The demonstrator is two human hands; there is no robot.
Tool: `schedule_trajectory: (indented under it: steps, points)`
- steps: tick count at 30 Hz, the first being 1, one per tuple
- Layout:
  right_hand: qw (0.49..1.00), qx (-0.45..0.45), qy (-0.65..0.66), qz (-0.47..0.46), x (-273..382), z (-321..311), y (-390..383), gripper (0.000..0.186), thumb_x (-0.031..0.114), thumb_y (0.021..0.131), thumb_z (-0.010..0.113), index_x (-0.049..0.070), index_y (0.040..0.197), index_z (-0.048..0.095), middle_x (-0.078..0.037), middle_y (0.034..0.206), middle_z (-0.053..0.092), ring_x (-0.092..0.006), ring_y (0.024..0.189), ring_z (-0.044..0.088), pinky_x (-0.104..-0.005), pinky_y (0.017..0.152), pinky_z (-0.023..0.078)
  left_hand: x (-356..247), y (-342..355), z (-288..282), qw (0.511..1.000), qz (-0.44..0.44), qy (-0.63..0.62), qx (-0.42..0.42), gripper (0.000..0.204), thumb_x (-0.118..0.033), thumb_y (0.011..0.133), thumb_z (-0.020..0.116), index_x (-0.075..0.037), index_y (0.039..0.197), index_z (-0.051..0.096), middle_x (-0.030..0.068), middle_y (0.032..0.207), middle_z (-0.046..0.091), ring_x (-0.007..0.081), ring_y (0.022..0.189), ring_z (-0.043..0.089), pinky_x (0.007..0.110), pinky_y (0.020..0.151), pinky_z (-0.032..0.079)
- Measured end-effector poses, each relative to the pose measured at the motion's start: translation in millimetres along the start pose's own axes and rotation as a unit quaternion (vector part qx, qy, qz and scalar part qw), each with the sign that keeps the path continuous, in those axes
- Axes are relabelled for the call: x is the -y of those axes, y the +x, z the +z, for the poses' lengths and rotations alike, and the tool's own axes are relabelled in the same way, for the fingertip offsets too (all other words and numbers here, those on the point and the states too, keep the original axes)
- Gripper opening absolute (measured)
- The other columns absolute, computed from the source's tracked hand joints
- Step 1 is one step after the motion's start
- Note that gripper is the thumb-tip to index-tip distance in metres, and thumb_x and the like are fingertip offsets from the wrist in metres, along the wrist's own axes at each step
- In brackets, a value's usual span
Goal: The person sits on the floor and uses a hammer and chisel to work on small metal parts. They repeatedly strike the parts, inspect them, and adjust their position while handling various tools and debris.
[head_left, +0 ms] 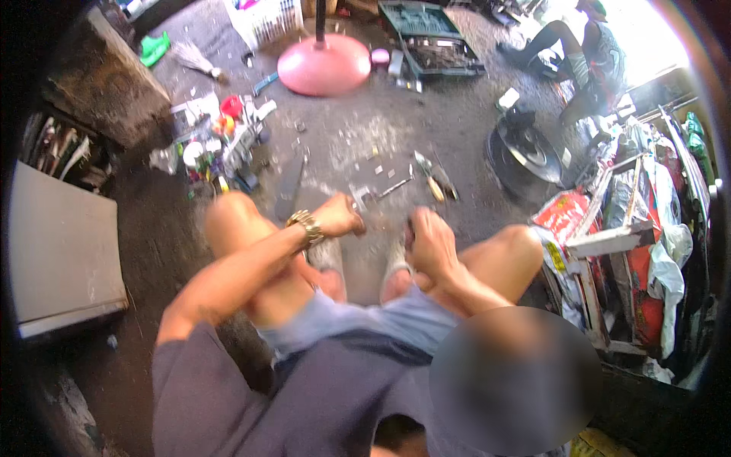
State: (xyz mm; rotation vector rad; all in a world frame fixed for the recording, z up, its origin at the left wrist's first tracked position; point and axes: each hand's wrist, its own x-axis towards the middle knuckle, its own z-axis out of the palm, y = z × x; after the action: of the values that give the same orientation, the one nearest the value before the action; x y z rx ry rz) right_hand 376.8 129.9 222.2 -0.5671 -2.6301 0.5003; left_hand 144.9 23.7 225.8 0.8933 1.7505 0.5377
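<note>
My left hand (pixel 341 217), with a gold watch (pixel 303 225) at the wrist, is curled between my knees around something small and pale that I cannot make out. My right hand (pixel 430 240) is closed a little to its right, with a small dark shape at the fingers, too blurred to name. On the floor just beyond lie a silver tool with a long shaft (pixel 394 186), a wooden-handled tool (pixel 434 185), a dark flat blade-like piece (pixel 289 186) and small bits. My feet (pixel 396 278) are below my hands.
A cluttered pile (pixel 228 141), pink round stand base (pixel 324 65), open teal toolbox (pixel 430 57) and black round basin-like object (pixel 521 152) lie ahead. A pale cabinet (pixel 65 251) stands left, stacked bags and frames (pixel 617 251) right. Another person (pixel 586 68) sits at back right.
</note>
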Motion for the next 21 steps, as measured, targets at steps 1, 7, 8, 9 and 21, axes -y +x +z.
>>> schedule_trajectory:
  steps: [1, 7, 8, 9, 21]
  points:
    - [0.994, 0.051, 0.032, 0.093, 8, -5, 1, 0.014, 0.010, 0.094, 0.064, 0.001, 0.097, 0.054, -0.020, 0.084, 0.063, -0.0403, 0.078, 0.062, -0.0447, 0.068, 0.050, 14, 7, 15, 0.995, 0.053, 0.070, -0.051, 0.030, -0.020, 0.069, 0.077, -0.002, 0.092, 0.073, 0.0192, 0.077, 0.072, 0.0312, 0.070, 0.073, 0.043, 0.068, 0.055]
    - [0.934, 0.052, 0.254, 0.248, -16, -66, 34, 0.023, 0.020, 0.098, 0.064, 0.001, 0.110, 0.060, -0.017, 0.084, 0.069, -0.0246, 0.078, 0.067, -0.0387, 0.074, 0.052, 53, 16, 33, 0.985, 0.146, 0.008, -0.092, 0.041, -0.016, 0.068, 0.083, -0.006, 0.106, 0.071, 0.0137, 0.079, 0.072, 0.0216, 0.075, 0.069, 0.038, 0.074, 0.055]
    - [0.935, 0.033, 0.259, 0.240, -19, -78, 35, 0.022, 0.020, 0.098, 0.064, 0.001, 0.110, 0.061, -0.014, 0.081, 0.068, -0.0213, 0.076, 0.065, -0.0372, 0.073, 0.052, 51, 13, 29, 0.984, 0.154, 0.020, -0.085, 0.040, -0.014, 0.068, 0.082, -0.006, 0.106, 0.071, 0.0123, 0.079, 0.072, 0.0177, 0.075, 0.068, 0.037, 0.074, 0.054]
    - [0.927, 0.019, 0.276, 0.254, -15, -90, 37, 0.019, 0.017, 0.100, 0.061, 0.001, 0.110, 0.060, -0.008, 0.083, 0.064, -0.0157, 0.077, 0.062, -0.0324, 0.073, 0.052, 50, 11, 30, 0.986, 0.146, -0.011, -0.075, 0.042, -0.010, 0.068, 0.082, -0.006, 0.108, 0.071, 0.0097, 0.085, 0.073, 0.0169, 0.080, 0.068, 0.036, 0.078, 0.054]
    - [0.880, -0.269, 0.371, 0.124, 11, -63, 64, 0.017, 0.013, 0.102, 0.057, -0.003, 0.109, 0.060, -0.013, 0.099, 0.062, -0.0219, 0.090, 0.066, -0.0360, 0.080, 0.055, 85, 31, 29, 0.989, 0.063, -0.090, -0.097, 0.030, -0.014, 0.071, 0.081, -0.006, 0.099, 0.074, 0.0053, 0.082, 0.072, 0.0137, 0.075, 0.065, 0.033, 0.070, 0.053]
